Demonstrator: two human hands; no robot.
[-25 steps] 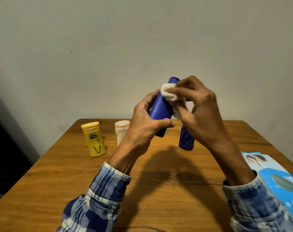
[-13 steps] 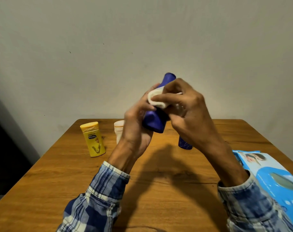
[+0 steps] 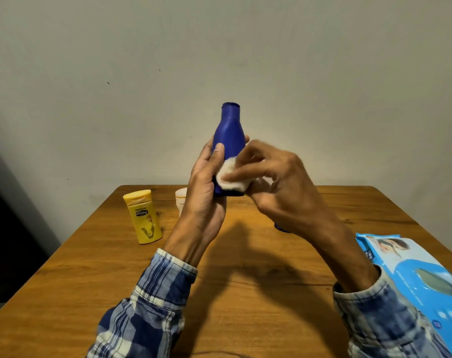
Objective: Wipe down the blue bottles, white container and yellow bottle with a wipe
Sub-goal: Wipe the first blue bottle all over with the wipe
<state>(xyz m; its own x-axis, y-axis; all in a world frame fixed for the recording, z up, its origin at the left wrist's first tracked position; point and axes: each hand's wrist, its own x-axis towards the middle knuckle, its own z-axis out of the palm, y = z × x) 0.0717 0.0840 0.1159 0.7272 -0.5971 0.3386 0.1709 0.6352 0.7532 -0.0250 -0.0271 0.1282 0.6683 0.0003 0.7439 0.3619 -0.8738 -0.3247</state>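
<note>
- Wooden table (image 3: 64, 293): the far edge lies close to a plain wall, and both far corners are in view. The left edge runs down toward the near left.
- Bare wood shows along the near left and in the middle between the two forearms, where it is shadowed.
- Wipes pack (image 3: 413, 275), light blue, lies flat at the near right edge of the table, just beside the right sleeve.
- Yellow bottle (image 3: 143, 218) stands cap-up at far left, well apart from the hands.
- White container (image 3: 181, 200) stands just right of it and is half hidden behind the left hand.
- Second blue bottle (image 3: 280, 226): only a sliver shows under the right wrist, standing on the table.
- Blue bottle (image 3: 228, 130) is held off the table, upright with the neck up, in front of the wall.
- Left hand (image 3: 204, 197) grips its lower body, thumb up the front and fingers curled round behind.
- Right hand (image 3: 274, 184), motion-blurred, has its fingers curled and pinches a white wipe (image 3: 230, 177) against the bottle's lower front, just beside the left thumb.
- Both forearms rise from plaid sleeves at the near edge.
</note>
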